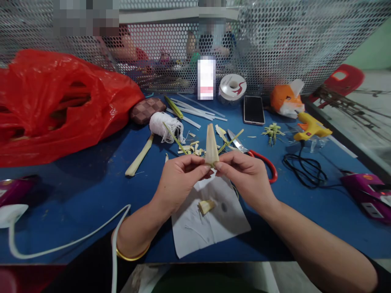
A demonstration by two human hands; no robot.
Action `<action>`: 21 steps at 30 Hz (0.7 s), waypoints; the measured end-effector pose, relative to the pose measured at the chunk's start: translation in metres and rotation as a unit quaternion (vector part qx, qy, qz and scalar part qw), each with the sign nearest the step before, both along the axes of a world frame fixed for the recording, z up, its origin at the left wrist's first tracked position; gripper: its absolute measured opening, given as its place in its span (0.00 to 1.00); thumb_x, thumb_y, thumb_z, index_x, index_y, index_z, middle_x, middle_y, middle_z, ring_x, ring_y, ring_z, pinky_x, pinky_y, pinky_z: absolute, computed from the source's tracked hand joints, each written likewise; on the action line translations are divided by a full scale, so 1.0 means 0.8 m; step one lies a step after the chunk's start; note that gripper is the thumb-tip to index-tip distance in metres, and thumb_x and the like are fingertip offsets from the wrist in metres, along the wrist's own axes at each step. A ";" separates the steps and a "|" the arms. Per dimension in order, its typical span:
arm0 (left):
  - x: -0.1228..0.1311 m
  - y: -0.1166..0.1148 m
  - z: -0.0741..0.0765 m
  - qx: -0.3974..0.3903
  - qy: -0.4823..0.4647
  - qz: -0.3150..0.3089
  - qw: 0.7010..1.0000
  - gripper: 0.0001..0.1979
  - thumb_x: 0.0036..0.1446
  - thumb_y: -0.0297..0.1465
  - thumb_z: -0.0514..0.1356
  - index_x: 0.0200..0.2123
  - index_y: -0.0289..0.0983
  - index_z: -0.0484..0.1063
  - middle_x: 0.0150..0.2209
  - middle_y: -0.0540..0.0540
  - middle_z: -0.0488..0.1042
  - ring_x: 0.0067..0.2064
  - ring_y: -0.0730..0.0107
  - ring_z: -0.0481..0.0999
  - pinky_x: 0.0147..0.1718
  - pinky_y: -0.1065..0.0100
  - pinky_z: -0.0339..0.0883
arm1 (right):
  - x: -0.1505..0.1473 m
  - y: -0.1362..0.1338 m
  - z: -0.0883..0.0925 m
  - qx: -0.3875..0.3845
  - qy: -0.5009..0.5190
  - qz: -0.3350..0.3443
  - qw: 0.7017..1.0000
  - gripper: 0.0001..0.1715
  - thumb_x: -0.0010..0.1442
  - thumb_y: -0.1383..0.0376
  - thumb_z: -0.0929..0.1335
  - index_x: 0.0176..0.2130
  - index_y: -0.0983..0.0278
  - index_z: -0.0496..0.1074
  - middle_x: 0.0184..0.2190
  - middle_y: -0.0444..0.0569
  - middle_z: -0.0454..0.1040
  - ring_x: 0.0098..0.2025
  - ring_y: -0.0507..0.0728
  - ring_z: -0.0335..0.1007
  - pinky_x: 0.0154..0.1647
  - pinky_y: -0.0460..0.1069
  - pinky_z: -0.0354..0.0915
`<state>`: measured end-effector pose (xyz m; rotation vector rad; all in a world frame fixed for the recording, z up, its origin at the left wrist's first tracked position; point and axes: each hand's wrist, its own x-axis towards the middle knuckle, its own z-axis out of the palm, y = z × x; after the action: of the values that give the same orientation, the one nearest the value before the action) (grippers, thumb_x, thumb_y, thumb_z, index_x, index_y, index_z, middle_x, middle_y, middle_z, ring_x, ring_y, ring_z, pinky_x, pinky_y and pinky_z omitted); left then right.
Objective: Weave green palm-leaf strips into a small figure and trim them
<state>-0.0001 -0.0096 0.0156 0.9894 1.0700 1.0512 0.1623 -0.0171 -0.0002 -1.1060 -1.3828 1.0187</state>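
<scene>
At centre of the frame, just above a white paper sheet (210, 226) on the blue bench (85, 191), both hands meet on a pale folded leaf cone (211, 144). Left hand (180, 175) & right hand (244, 173) pinch its lower end from either side; fingers (200, 165) closed tight on the base, thumbs on top, tips nearly touching each other. Cone stands upright, pointed tip up, most of it rising clear above the fingertips; only the base is covered.

Step in hand, as I read it: shaping/tightening the cone's base by pinching or rolling. Next move prob. calls for a steady grip w/ one hand so the fold doesn't spring open while the other hand works.

A small leaf offcut (206, 206) lies on the paper, below the hands. Behind the cone: loose leaf scraps (191, 147) and red-handled scissors (255, 155), just right of the right hand. White thread bundle (163, 124) up and left; yellow glue gun (310, 128) at right, well apart. Red plastic bag (58, 106) fills upper left.
</scene>
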 end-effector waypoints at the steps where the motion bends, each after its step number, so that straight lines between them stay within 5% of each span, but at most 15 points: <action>1: 0.000 0.000 0.000 0.000 -0.001 0.001 1.000 0.03 0.46 0.29 0.70 0.27 0.37 0.80 0.25 0.51 0.79 0.28 0.73 0.77 0.31 0.72 0.71 | 0.000 0.000 0.000 -0.001 0.013 0.004 1.000 0.03 0.57 0.67 0.72 0.31 0.62 0.77 0.27 0.43 0.77 0.29 0.51 0.71 0.32 0.48 0.67; 8: -0.003 0.003 0.000 -0.028 -0.004 0.003 1.000 0.05 0.46 0.30 0.70 0.26 0.35 0.78 0.22 0.51 0.76 0.26 0.75 0.75 0.30 0.73 0.69 | -0.001 0.004 -0.001 -0.021 0.054 0.053 0.997 0.03 0.54 0.68 0.74 0.33 0.62 0.77 0.29 0.43 0.77 0.31 0.52 0.72 0.35 0.49 0.69; 16: -0.003 0.002 -0.005 -0.082 -0.017 -0.005 0.996 0.07 0.46 0.31 0.68 0.24 0.36 0.75 0.21 0.53 0.74 0.25 0.77 0.73 0.28 0.74 0.66 | -0.001 -0.002 0.003 0.086 -0.099 0.002 0.991 0.04 0.57 0.70 0.71 0.32 0.63 0.77 0.28 0.45 0.77 0.31 0.52 0.70 0.34 0.49 0.67; 21: -0.005 0.003 0.000 -0.057 0.000 -0.027 0.998 0.08 0.47 0.32 0.69 0.31 0.36 0.77 0.27 0.51 0.77 0.29 0.73 0.77 0.30 0.72 0.68 | 0.002 0.001 0.005 0.019 -0.053 0.008 0.998 0.05 0.57 0.67 0.72 0.29 0.63 0.77 0.25 0.44 0.77 0.27 0.51 0.70 0.29 0.48 0.65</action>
<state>-0.0037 -0.0075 0.0155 0.9210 1.0853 0.9370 0.1639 -0.0166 0.0036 -1.1358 -1.4912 0.9526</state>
